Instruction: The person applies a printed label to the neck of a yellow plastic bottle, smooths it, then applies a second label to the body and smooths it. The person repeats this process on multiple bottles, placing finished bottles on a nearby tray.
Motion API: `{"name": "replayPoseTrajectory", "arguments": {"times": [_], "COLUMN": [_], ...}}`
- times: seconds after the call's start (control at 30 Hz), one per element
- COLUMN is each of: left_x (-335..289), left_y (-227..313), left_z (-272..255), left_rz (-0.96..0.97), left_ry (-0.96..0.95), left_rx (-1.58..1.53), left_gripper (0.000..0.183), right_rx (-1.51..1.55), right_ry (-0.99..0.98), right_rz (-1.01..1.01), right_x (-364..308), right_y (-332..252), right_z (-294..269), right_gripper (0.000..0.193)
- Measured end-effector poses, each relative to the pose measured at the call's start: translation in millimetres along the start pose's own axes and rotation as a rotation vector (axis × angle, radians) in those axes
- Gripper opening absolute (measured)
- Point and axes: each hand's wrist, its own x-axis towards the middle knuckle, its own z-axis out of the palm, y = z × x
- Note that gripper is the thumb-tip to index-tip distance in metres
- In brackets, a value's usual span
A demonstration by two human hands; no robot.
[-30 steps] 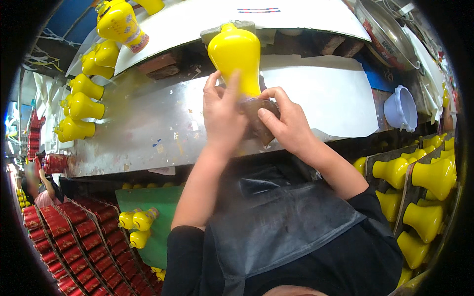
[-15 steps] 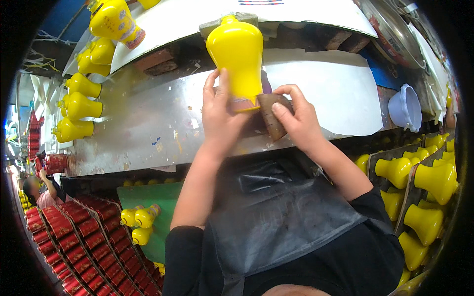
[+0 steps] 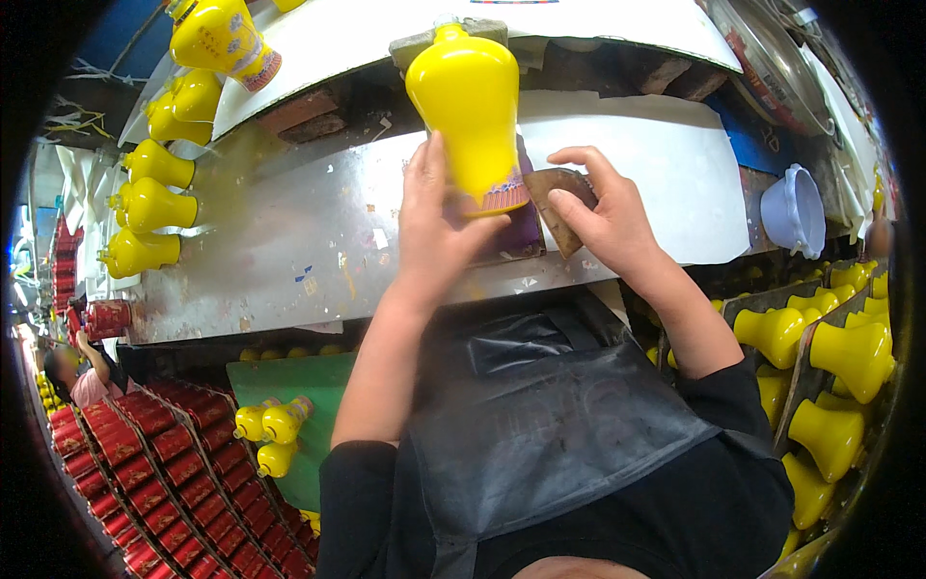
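Note:
A glossy yellow bottle (image 3: 466, 101) lies with its neck away from me, by a grey block (image 3: 413, 46). Around its base runs a patterned band in pink and purple. My left hand (image 3: 427, 217) grips the bottle near the base, its thumb stretched along the bottom edge. In my right hand (image 3: 617, 212) is a flat brown scraper (image 3: 552, 198), pinched between thumb and fingers just right of the base. Whether the scraper touches the bottle I cannot tell. Partly under the bottle's base lies a dark purple pad (image 3: 524, 234).
Several yellow bottles (image 3: 154, 205) lie along the left of the metal bench (image 3: 270, 212). White paper (image 3: 666, 183) covers its right side, near a lavender basin (image 3: 793, 210). Racks of yellow bottles (image 3: 849, 357) stand right; red cylinders (image 3: 145, 463) fill the lower left, near another person (image 3: 92, 381).
My right hand has drawn the scraper rightward from the bottle's base. More of the patterned band and of the purple pad shows. The bottle has shifted slightly, still in my left hand.

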Motion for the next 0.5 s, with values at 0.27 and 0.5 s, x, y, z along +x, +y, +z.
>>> {"name": "replayPoseTrajectory", "arguments": {"times": [0.27,0.5], "left_x": [-2,-4], "left_y": [-5,-4], "left_z": [10,9], "left_rz": [-0.137,-0.169], "left_ry": [0.004,-0.034], "left_rx": [-0.346,-0.390], "left_gripper": [0.097,0.097], "right_rx": [-0.518,-0.635], "right_ry": [-0.077,-0.179], "right_rz": [-0.444,-0.712], "right_x": [40,49], "right_y": [-34,-58], "right_z": [-9,-5], "right_gripper": [0.022,0.030]}}
